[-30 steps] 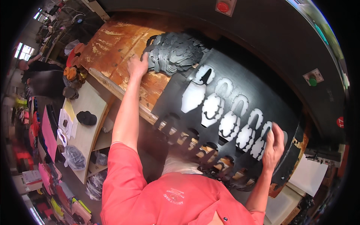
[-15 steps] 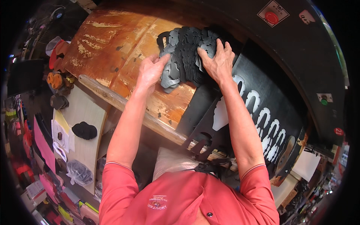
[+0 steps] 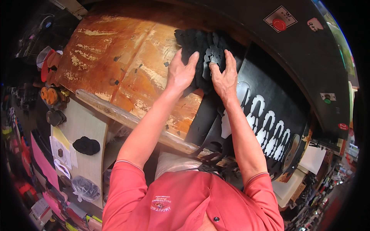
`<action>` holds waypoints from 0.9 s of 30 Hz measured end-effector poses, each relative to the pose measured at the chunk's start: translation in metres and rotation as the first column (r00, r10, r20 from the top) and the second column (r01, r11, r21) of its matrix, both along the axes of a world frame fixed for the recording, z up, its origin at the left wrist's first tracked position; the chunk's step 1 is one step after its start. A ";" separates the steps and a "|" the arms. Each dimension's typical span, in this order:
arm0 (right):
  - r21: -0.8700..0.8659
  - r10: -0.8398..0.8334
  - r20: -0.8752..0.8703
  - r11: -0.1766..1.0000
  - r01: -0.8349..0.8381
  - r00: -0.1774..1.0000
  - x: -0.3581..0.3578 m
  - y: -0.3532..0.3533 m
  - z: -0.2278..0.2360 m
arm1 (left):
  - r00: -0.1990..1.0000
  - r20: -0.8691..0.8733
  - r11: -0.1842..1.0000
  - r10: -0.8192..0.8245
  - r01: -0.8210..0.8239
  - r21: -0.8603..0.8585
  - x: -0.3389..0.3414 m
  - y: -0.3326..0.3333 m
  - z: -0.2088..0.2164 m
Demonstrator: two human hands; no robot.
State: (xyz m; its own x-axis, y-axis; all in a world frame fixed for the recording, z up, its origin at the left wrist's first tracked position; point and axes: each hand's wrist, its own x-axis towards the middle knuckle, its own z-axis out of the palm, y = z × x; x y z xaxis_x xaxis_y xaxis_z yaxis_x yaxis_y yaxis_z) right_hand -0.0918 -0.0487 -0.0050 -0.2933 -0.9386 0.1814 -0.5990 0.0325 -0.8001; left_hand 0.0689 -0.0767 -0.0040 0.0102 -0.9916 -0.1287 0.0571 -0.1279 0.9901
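Head view, near to far. Black sheet [image 3: 269, 115] with rows of sole-shaped cutouts lies at right, overhanging near edge of worn orange-brown counter [image 3: 115, 54]. Beyond it, left hand [image 3: 181, 73] and right hand [image 3: 223, 77] rest side by side on pile of black cut-out pieces [image 3: 204, 46] at far middle of counter. Both grips flat, fingers spread, pressing on pile, nothing enclosed. Pieces thin, dark, overlapping, edges ragged.

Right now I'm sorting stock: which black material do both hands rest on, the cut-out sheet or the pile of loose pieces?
The pile of loose black cut pieces on the worn wooden bench. Left hand and right hand press it; the punched black sheet lies to its right.
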 end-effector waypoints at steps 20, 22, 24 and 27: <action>-0.190 0.185 0.471 0.976 -0.106 0.863 0.041 0.040 0.015 | 0.850 0.444 0.946 -0.284 0.325 -0.016 0.017 -0.014 0.069; -0.233 0.231 0.477 0.964 -0.132 0.848 0.055 0.051 0.022 | 0.838 0.491 0.943 -0.237 0.319 -0.090 0.033 -0.007 0.088; -0.328 0.314 0.386 0.926 -0.189 0.867 0.067 0.058 0.025 | 0.834 0.522 0.881 -0.178 0.371 -0.293 0.054 0.000 0.101; -0.303 0.388 0.358 0.908 -0.287 0.849 0.076 0.070 0.026 | 0.749 0.633 0.797 -0.195 0.497 -0.343 0.083 0.004 0.100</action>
